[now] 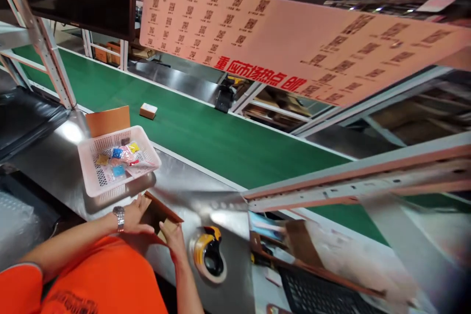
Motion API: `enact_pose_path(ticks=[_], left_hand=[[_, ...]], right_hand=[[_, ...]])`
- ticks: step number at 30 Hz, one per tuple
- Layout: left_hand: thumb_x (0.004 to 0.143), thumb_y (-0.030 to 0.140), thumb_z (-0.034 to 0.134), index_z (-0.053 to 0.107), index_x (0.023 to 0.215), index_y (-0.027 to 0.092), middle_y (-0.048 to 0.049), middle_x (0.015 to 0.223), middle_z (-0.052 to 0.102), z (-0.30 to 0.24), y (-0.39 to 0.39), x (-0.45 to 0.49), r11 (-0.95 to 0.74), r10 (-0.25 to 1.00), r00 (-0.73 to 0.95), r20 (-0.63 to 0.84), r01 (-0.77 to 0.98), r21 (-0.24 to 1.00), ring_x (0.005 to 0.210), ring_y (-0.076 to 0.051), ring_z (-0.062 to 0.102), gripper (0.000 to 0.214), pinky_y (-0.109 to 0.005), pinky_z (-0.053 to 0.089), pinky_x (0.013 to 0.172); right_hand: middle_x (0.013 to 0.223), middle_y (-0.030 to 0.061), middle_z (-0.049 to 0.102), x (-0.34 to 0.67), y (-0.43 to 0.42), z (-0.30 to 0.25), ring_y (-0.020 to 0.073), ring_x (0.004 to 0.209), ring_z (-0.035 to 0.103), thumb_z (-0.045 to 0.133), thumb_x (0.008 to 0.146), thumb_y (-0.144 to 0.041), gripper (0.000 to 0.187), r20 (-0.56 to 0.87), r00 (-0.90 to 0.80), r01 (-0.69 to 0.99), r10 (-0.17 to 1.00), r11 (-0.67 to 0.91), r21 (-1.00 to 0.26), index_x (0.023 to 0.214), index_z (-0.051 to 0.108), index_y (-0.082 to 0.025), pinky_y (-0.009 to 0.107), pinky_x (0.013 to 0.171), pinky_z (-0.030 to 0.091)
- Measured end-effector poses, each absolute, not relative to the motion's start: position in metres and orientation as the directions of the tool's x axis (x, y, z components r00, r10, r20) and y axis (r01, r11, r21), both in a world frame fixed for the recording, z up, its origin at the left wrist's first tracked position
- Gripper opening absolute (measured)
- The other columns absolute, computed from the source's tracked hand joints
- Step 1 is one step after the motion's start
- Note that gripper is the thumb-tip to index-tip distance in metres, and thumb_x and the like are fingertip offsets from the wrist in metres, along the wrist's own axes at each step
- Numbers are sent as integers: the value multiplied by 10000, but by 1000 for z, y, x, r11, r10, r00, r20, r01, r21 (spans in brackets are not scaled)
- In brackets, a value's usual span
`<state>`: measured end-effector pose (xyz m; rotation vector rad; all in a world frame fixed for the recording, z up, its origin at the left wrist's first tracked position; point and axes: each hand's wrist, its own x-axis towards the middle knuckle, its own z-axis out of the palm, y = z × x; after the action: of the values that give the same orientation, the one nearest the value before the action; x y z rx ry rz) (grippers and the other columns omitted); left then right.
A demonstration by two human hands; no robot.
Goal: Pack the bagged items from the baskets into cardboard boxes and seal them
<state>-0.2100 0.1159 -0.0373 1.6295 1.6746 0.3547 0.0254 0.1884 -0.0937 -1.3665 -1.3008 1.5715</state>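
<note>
In the lower left of the frame, the right hand [173, 238], fingers curled, gripped a cardboard box [162, 210]; the left hand [135, 213], fingers loosely spread, steadied it, apparently mid-folding. Squaring seemingly came next. Beyond sat a basket [87, 166].

The left hand [134, 215] is seen at eight o'clock from the middle of the view, and the right hand [174, 238] at seven. The left forearm [77, 243] is slanted toward two o'clock, the left fingers [141, 204] stretched toward one, the left thumb [146, 229] spread toward three. The right forearm [187, 287] is angled between eleven and twelve, the right thumb [163, 229] pointed toward eleven.
</note>
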Motion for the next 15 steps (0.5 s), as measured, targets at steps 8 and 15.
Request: enact_pose_path(ticks=[8,15], left_hand=[[840,609,932,745,1405,170,-275,1539,678,-44,133,-226,204,915,93,-393,734,648,1429,-530,669,739,-585,540,1209],[645,416,1063,607,1371,171,-192,1356,689,-71,142,-210,447,891,-249,-380,334,830,1206,-389,751,891,-549,606,1096]], right_hand=[[1102,89,899,30,188,-82,331,1039,842,1058,574,-650,704,-520,-210,-43,828,-540,-841,1100,802,-259,475,965,678],[961,82,877,33,192,-77,358,1021,823,843,722,-817,645,-624,-204,-154,754,-654,-741,1032,839,-251,459,851,676]])
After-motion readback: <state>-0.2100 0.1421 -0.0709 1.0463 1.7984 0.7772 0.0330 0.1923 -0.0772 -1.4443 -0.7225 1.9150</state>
